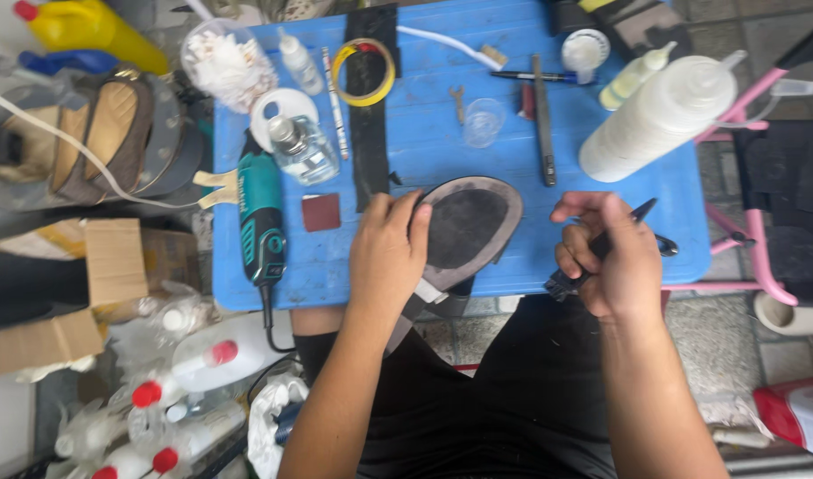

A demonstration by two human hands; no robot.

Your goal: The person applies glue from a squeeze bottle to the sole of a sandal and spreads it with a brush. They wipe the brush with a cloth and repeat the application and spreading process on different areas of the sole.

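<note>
Shoe sole (467, 226), dark face up, rests tilted on the blue counter (424, 151) at its near edge, so its flat is exposed. Left hand (387, 253) clamps around its side, steadying it. Right hand (612, 257), just beside, is closed around a black brush (573, 277), bristles pointing toward the sole.

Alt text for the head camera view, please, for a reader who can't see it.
Seen from above, a person's left hand steadies an upturned shoe, dark sole facing up, on a cluttered blue table, while the right hand grips a small black brush. A teal power tool and a large white bottle lie nearby.
</note>
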